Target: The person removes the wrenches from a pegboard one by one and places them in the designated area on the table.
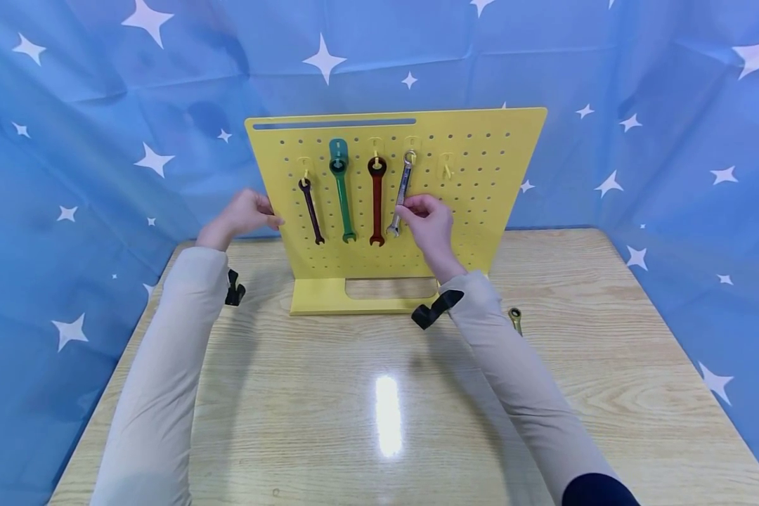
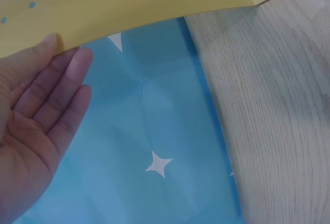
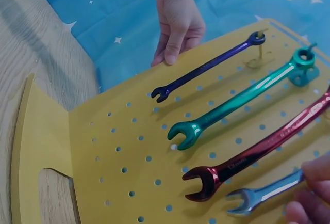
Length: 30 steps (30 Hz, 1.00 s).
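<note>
A yellow pegboard (image 1: pixel 468 204) stands upright on the table. My left hand (image 1: pixel 243 213) pinches its left edge, thumb in front and fingers behind, as the left wrist view also shows. With thumb and fingertips my right hand (image 1: pixel 430 223) pinches a silver combination wrench (image 1: pixel 404 184) by its shank. That wrench's ring end is at a hook, its open end downward. Left of it hang a red wrench (image 1: pixel 377 204), a green wrench (image 1: pixel 344 200) and a small dark purple wrench (image 1: pixel 312 211), each by its ring. In the right wrist view only fingertips of the right hand (image 3: pixel 314 193) show.
A bare yellow hook (image 1: pixel 446 169) sits right of the silver wrench. On the wooden table (image 1: pixel 329 393), a gold-coloured ratchet wrench (image 1: pixel 515 318) lies partly hidden by the right sleeve. A blue star-patterned cloth (image 1: pixel 196 84) hangs behind the board and at the sides.
</note>
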Tool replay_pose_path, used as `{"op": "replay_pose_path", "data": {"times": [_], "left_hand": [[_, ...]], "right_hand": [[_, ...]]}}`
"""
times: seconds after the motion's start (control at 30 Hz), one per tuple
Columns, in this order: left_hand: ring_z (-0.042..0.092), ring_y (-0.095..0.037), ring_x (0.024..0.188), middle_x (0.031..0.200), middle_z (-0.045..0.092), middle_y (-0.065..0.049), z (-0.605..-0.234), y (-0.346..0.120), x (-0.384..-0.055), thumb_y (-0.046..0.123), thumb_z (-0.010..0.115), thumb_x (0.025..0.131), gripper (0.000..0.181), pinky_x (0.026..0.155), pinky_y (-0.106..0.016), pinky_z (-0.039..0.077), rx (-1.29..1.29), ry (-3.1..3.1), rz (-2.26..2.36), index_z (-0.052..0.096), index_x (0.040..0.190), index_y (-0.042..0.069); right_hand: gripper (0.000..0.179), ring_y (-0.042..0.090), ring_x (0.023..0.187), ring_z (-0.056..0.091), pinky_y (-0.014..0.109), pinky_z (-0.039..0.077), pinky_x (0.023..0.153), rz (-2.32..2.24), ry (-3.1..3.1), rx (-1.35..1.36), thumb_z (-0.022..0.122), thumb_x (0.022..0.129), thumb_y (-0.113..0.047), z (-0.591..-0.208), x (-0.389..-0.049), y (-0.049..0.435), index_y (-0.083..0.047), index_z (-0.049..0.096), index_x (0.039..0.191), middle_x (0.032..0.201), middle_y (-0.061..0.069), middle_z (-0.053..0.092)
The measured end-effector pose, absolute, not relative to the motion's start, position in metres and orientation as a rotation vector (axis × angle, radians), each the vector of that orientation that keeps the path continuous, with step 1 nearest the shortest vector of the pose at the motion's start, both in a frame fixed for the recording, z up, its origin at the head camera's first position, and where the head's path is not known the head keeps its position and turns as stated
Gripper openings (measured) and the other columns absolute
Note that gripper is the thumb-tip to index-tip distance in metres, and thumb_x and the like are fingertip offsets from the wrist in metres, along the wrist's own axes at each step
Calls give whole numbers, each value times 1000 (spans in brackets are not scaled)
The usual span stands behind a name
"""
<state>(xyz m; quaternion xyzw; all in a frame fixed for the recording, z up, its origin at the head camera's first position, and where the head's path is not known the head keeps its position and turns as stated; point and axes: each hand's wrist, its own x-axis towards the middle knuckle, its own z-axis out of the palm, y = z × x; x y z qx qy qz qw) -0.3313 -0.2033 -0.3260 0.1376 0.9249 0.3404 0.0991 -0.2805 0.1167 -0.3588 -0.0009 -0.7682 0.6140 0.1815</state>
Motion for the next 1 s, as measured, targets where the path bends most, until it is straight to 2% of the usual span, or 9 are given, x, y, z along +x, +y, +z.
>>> {"op": "replay_pose_path", "data": {"times": [0.1,0.33,0.63,0.77,0.83,1.0], "left_hand": [[66,-22,76,84,71,-16,-325,-203,-331,10,64,89,21,92,-50,43,404,2731,1014,68,98,-8],[65,-23,78,85,70,-18,-325,-203,-331,9,64,89,20,93,-49,42,404,2729,1017,68,97,-8],[64,-27,81,87,70,-20,-326,-204,-331,9,63,89,19,96,-50,40,399,2714,1030,68,97,-8],[64,-28,83,87,70,-20,-326,-203,-330,9,64,89,19,95,-50,41,395,2720,1025,68,97,-8],[64,-28,82,87,70,-20,-327,-203,-330,9,64,89,19,95,-49,41,393,2726,1024,68,97,-8],[65,-24,78,84,70,-18,-327,-203,-330,8,64,88,20,93,-49,42,398,2731,1030,68,99,-8]], "right_hand": [[16,9,71,54,20,43,63,1782,-2144,34,71,83,-7,-359,-280,116,5,65,91,83,6,64],[13,10,75,58,22,46,70,1924,-2080,158,65,86,0,-362,-275,121,9,58,93,91,17,65],[6,12,67,55,30,52,67,1967,-2077,254,61,89,2,-364,-264,128,-4,57,88,79,-1,61],[10,16,66,56,31,54,66,1940,-2099,304,59,89,3,-363,-258,130,-6,56,86,77,1,59],[9,17,65,56,29,54,64,1942,-2102,328,58,89,5,-361,-255,130,-3,55,85,76,3,59],[6,12,64,57,27,54,63,1964,-2121,347,57,89,7,-356,-246,133,2,55,87,76,4,59]]}}
